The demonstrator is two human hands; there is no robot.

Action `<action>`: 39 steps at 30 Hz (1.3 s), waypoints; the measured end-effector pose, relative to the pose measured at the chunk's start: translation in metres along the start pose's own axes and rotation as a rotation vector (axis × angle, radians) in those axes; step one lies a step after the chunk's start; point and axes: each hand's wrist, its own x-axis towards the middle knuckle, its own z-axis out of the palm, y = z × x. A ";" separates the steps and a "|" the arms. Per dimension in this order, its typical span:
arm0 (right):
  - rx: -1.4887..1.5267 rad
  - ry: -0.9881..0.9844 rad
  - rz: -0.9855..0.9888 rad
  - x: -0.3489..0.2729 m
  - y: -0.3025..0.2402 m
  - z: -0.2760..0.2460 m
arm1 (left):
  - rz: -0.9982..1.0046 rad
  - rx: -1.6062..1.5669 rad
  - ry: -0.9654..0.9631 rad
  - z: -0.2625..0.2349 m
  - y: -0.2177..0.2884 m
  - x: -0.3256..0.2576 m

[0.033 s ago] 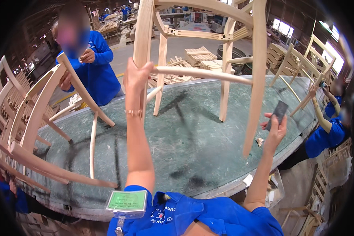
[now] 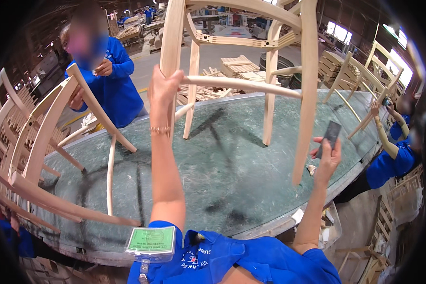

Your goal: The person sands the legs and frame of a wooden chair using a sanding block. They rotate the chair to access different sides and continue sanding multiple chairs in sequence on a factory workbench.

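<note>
A pale unfinished wooden chair frame (image 2: pixel 310 80) stands in front of me, its near legs tilted up off the table (image 2: pixel 251 189). My left hand (image 2: pixel 164 90) is closed round its near left leg, where the round stretcher (image 2: pixel 241 84) joins. Bare except for a beaded bracelet, the left forearm reaches straight up. In my right hand (image 2: pixel 330 158) is a dark grey sanding block (image 2: pixel 329 138), gripped between thumb and fingers. The block is just right of the near right leg, apart from it. A small pale scrap (image 2: pixel 311 170) lies on the table beside that hand.
More wooden chair frames (image 2: pixel 97 106) crowd the table's left end, where a co-worker in blue (image 2: pixel 111 90) stands across from me. At the right, another co-worker (image 2: pixel 390 165) handles a chair (image 2: pixel 359 71). Stacked wooden slats (image 2: pixel 241 66) and a dark round bin (image 2: pixel 281 66) sit beyond the table.
Very little differs. The sanding block in my right hand has shifted slightly left and sits a bit more upright. My left hand keeps its hold on the chair leg.
</note>
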 end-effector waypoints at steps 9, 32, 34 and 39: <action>-0.020 -0.260 0.133 -0.009 0.026 0.023 | 0.053 0.043 -0.044 0.021 -0.007 0.056; -0.384 -0.033 -0.632 -0.006 0.030 0.242 | 0.067 -0.004 0.027 0.005 -0.019 0.011; -0.564 -0.096 -0.683 0.000 0.033 0.229 | 0.063 -0.003 0.008 0.001 -0.022 0.013; -0.700 0.087 -0.440 0.035 0.045 0.152 | 0.038 0.028 0.028 0.010 -0.012 0.006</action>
